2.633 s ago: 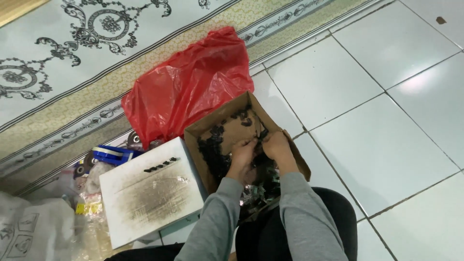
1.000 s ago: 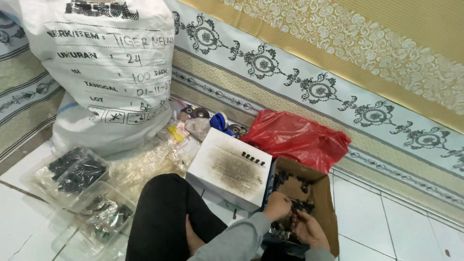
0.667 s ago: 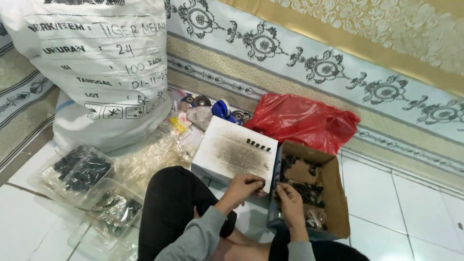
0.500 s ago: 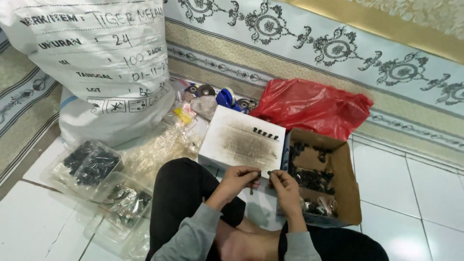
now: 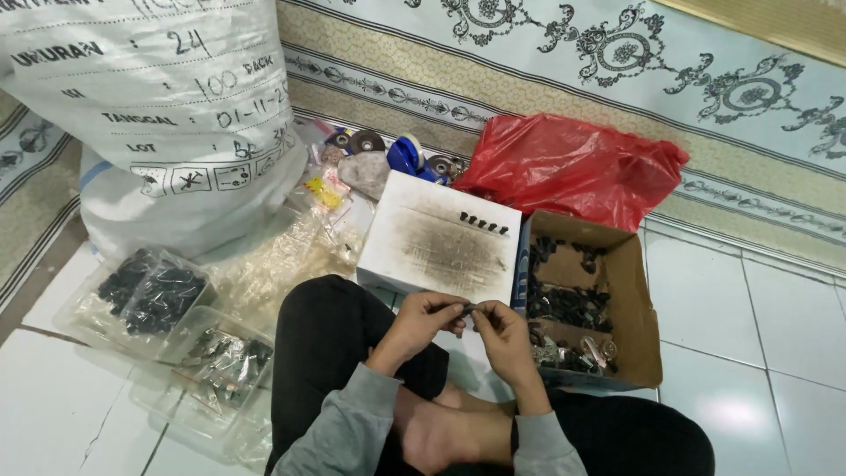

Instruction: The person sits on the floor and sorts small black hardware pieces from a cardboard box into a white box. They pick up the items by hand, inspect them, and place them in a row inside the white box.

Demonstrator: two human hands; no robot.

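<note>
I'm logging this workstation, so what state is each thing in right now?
Left hand: pinching a small dark part.
Right hand: pinching the same part.
Cardboard box: open, partly filled with dark parts.
White box: closed, five small dark parts in a row on top.
Red plastic bag: crumpled, lying behind the boxes.
White sack: full, upright.
Clear bags: holding dark parts, flat on the floor.

A home floor used as a small piecework spot: white floor tiles (image 5: 775, 317) meet a patterned carpet (image 5: 546, 53), and around the seated person lie a big white woven sack (image 5: 159, 115), a cardboard box (image 5: 630, 291) of small dark metal parts, and clear bagged parts (image 5: 150, 295).
</note>
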